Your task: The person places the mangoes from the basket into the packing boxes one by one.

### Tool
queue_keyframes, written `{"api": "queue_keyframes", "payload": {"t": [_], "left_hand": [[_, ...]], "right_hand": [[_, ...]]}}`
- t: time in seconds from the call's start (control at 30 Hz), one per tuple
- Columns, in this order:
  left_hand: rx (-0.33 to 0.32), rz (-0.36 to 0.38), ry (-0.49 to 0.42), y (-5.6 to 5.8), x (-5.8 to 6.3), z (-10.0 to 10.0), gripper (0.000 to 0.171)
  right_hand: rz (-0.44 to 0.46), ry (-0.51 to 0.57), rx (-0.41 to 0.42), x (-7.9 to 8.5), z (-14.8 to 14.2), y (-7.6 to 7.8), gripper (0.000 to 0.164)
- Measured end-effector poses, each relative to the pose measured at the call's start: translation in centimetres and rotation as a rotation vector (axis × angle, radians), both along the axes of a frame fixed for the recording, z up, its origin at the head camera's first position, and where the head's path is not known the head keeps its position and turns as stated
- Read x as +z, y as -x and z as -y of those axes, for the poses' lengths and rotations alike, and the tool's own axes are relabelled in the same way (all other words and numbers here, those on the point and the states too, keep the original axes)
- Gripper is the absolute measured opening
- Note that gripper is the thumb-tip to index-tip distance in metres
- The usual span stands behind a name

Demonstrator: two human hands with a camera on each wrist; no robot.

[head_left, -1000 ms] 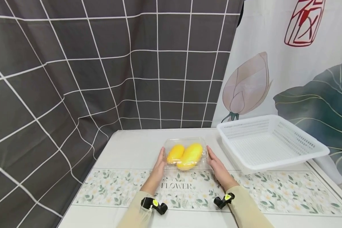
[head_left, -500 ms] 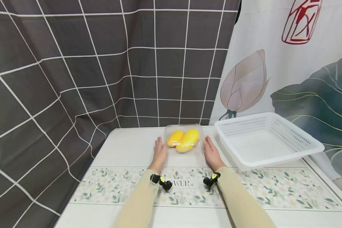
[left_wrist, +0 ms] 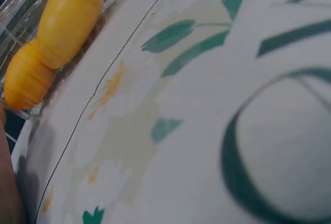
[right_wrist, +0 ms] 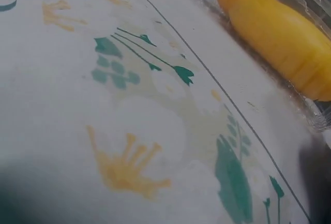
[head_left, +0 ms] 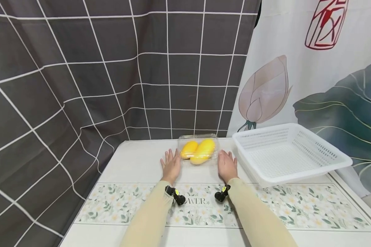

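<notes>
A clear plastic box (head_left: pixel 181 141) sits near the table's back edge, holding a larger yellow mango (head_left: pixel 205 149) and a smaller one (head_left: pixel 189 149) side by side. My left hand (head_left: pixel 171 167) lies at the box's left front corner, its fingers spread. On the other side, my right hand (head_left: pixel 227 167) is by the right front corner with its fingers extended. Whether either hand touches the box is hard to tell. In the left wrist view both mangoes (left_wrist: pixel 70 22) show through the plastic; a yellow mango (right_wrist: pixel 282 35) fills the upper right of the right wrist view.
A white perforated plastic basket (head_left: pixel 266 180) stands on the right of the table. A flower-printed band (head_left: pixel 117 202) crosses the white tabletop. Behind the table hang a dark grid curtain (head_left: pixel 185 96) and a white curtain with a lotus print (head_left: pixel 264 91).
The box went from between both hands to farther back on the table. My hands have loosened from its sides, and the left fingers have spread apart.
</notes>
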State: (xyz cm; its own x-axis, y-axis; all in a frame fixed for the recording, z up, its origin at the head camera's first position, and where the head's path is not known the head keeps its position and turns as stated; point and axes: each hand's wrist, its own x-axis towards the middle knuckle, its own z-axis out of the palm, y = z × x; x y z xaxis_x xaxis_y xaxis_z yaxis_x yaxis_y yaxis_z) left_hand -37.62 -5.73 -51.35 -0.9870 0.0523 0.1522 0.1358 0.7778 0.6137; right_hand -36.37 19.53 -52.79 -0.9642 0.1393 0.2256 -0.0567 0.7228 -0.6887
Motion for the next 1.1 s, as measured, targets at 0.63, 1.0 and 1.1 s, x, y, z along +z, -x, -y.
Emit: {"api": "queue_keyframes", "payload": {"t": [0.63,1.0,1.1], "left_hand": [[0.074,-0.082,-0.032,-0.5,0.2,-1.7,0.060],[0.072,0.064,-0.058,1.4,1.4,-0.3,0.061],[0.088,0.049,-0.038,2.6,2.8,1.0,0.065]], "right_hand": [[0.047,-0.049,0.013,1.2,0.5,-0.6,0.068],[-0.062,0.141,-0.022,1.3,-0.1,0.6,0.069],[-0.102,0.219,0.009,3.1,-0.2,1.2,0.073]]}}
